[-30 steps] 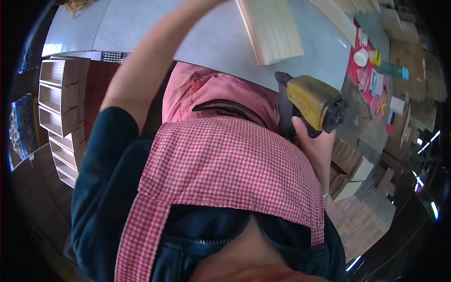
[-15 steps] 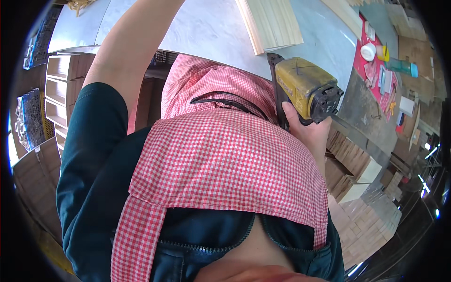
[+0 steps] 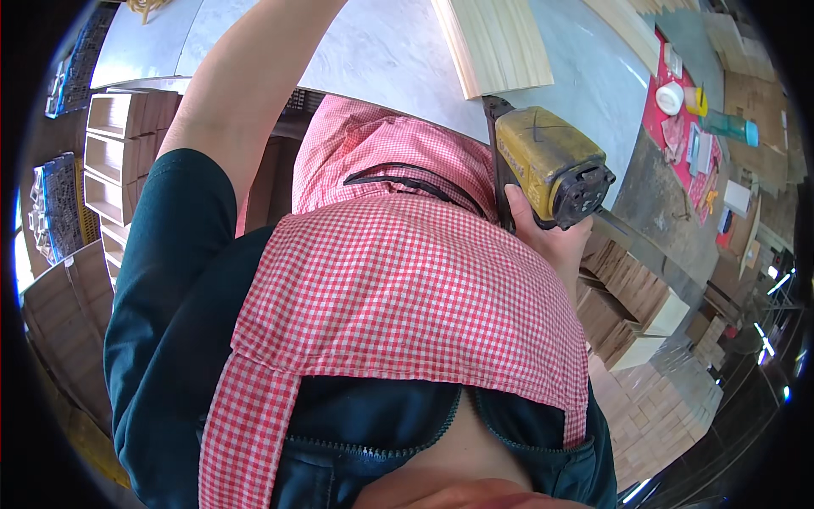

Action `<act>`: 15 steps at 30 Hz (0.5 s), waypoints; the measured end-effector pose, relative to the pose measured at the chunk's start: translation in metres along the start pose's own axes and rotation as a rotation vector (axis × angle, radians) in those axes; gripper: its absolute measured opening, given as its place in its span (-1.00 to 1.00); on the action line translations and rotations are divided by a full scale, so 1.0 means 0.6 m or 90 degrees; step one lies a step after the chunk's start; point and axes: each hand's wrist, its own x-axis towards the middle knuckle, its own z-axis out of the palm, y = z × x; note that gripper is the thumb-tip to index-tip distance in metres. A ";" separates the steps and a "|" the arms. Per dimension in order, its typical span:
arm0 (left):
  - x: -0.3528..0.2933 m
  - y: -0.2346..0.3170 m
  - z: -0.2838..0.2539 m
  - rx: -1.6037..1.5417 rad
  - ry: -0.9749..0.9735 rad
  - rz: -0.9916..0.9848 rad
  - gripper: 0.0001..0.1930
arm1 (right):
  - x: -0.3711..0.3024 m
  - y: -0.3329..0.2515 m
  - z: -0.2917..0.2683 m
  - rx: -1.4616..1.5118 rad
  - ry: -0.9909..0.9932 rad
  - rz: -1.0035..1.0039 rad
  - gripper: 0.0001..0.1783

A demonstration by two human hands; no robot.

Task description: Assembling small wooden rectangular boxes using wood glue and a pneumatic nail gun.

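My right hand (image 3: 549,234) is wrapped around a yellow and black nail gun (image 3: 549,151) at the table's front edge. The thumb lies along the tool's side, while the other fingers are mostly hidden beneath it. The tool's black nose end is right by the near corner of a pale wooden piece (image 3: 509,47), made of a wide panel and a narrower edge board. Whether they touch, I cannot tell. My left forearm reaches forward over the grey-white table (image 3: 373,55); the left hand itself lies beyond the upper edge of the view.
At the left stand stacked wooden boxes (image 3: 108,157) with open fronts. More wooden boxes (image 3: 632,297) stand low at the right. On a red cloth (image 3: 657,127) at the far right are a white tub (image 3: 669,98), a yellow tape roll (image 3: 695,101) and a teal bottle (image 3: 731,127).
The whole view has shifted slightly. The nail gun has tilted a little, its rear end sitting lower, and stays beside the wooden piece's corner in my right hand. My left forearm appears slightly further right.
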 end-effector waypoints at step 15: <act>-0.030 -0.007 -0.019 -0.158 -0.059 0.002 -0.31 | 0.002 0.022 0.001 0.036 0.007 -0.016 -0.59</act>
